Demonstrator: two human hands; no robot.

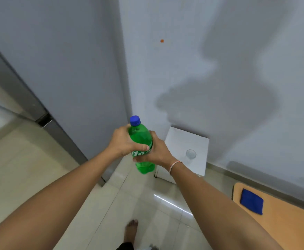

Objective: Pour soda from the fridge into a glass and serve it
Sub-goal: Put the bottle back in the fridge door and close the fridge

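- A green soda bottle [141, 141] is held in mid-air at the centre of the view, roughly upright with a slight lean; its blue cap [135, 120] is seen in place on the neck.
- The left hand [122, 141] is wrapped around the upper body of the bottle from the left, the fingers curled across the front just above the label.
- The right hand [155, 150] is closed around the bottle from the right, lower down at the label, with the fingers curled beneath those of the left hand. A thin red-and-white band [174, 165] is worn on that wrist.
- The bottle's base is seen below both hands, above the tiled floor [138, 192].
- A clear glass [191, 153] is observed standing on a small white table [181, 139] placed against the wall [219, 51], just to the right of and beyond the bottle. The glass is not touched by either hand.
- A grey fridge [61, 69] is noted at the left, beside the wall corner.
- A tan table [282, 222] is recorded at lower right, with a blue cloth [251, 201] lying on it near its far edge.
- A bare foot [131, 230] is visible on the floor at the bottom of the view.
- An orange spot [162, 40] is marked on the wall, high up.
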